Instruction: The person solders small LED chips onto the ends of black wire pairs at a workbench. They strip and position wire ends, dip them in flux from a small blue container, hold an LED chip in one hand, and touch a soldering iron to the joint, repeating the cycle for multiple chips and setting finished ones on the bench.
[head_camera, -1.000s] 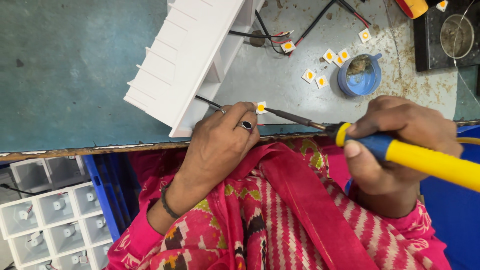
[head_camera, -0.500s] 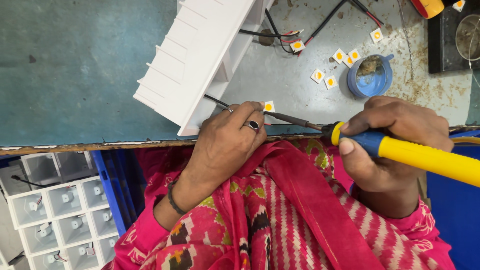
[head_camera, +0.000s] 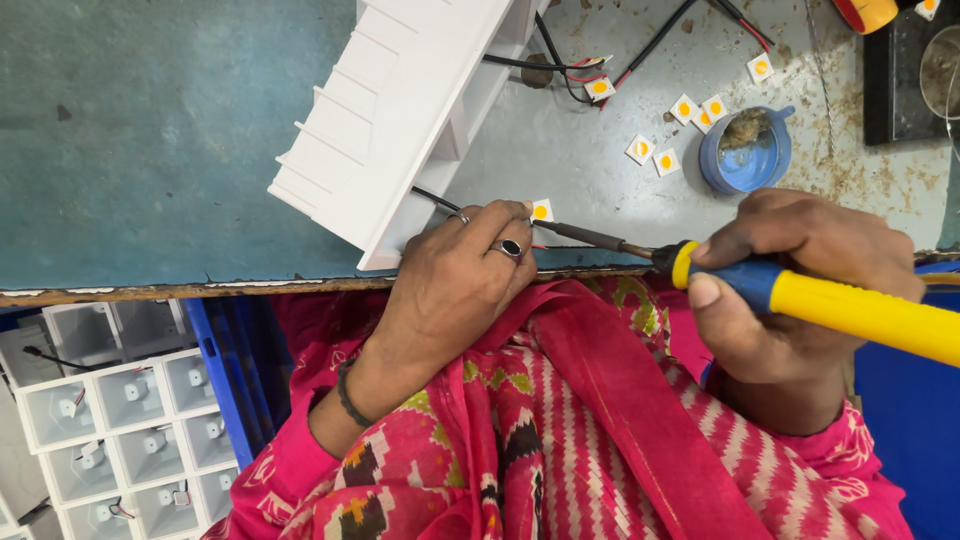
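My left hand (head_camera: 460, 275) rests on the bench edge, fingertips pinching a thin wire against a small white square chip with a yellow centre (head_camera: 541, 211). My right hand (head_camera: 800, 290) grips a soldering iron with a yellow and blue handle (head_camera: 850, 310); its dark tip (head_camera: 580, 233) points left and touches beside the chip. A white ribbed plastic housing (head_camera: 400, 110) lies tilted just left of the chip, with black wire running under it.
Several loose chips (head_camera: 690, 115) lie near a small blue pot (head_camera: 748, 150) at the back right. Red and black wires (head_camera: 640, 50) trail across the grey bench. White moulded housings fill a tray (head_camera: 120, 420) at the lower left.
The view has shifted slightly; both hands stay at the chip, with the iron tip held against it.
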